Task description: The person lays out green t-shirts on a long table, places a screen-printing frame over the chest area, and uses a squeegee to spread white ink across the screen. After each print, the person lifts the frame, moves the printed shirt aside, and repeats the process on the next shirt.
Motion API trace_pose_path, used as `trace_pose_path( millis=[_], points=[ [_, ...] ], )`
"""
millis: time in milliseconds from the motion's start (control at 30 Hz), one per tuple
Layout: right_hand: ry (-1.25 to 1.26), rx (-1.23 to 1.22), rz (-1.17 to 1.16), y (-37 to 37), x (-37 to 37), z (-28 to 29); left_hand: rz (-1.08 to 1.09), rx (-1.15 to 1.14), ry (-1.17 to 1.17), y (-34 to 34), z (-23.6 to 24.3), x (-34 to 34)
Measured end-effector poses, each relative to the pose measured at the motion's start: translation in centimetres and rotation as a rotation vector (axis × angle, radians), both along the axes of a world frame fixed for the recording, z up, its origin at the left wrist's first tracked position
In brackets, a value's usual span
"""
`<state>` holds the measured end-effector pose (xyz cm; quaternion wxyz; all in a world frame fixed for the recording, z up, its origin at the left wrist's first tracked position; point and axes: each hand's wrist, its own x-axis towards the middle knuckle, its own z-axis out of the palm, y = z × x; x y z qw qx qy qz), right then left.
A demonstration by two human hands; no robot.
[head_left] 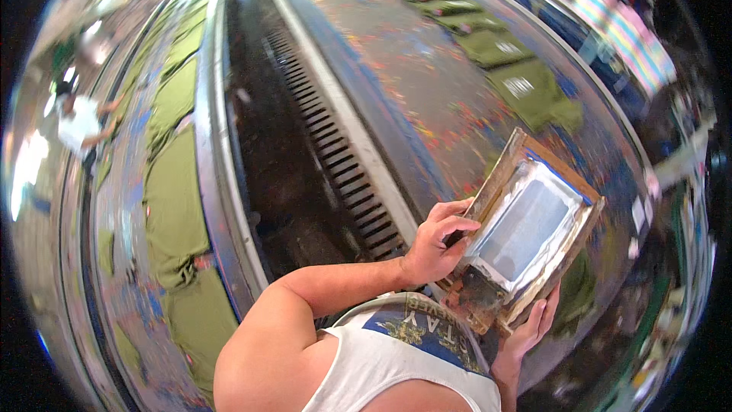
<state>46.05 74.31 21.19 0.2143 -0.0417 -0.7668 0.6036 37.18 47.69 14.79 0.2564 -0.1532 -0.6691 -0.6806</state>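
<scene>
Between my two hands, in front of my torso, is a wooden-framed printing screen (581, 226), held tilted. Its pale mesh window has a white, smeared border, and the wood is brown and stained. My left hand (440, 244) is closed at the frame's left side, with thumb and forefinger bent close together. At the lower right edge, my right hand (534, 324) grips the wood; part of it is hidden behind the frame. A dark, stained patch (479, 290) covers the end of the screen nearest my body.
Green cloth pieces (530, 91), several with white prints, lie in a row on a paint-spattered table (427, 91). More green cloth (177, 191) covers the left table. Between them runs a slotted rail (335, 141). Another person (78, 126) stands far left. Striped fabric (610, 27) is at upper right.
</scene>
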Motion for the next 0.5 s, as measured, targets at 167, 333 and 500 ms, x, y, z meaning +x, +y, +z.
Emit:
trace_pose_path(
  millis=[167,333,500],
  points=[
    [0.020,-0.065,0.225,-3.6,1.5,4.7,0.143,0.136,-0.023,-4.6,2.8,6.2],
    [0.024,-0.128,0.513,-5.9,0.0,7.9,0.316,0.241,-0.078,-6.1,5.5,11.0],
    [0.006,-0.202,0.649,-4.7,-3.0,8.7,0.503,0.150,-0.068,-3.8,8.0,13.5]
  ],
)
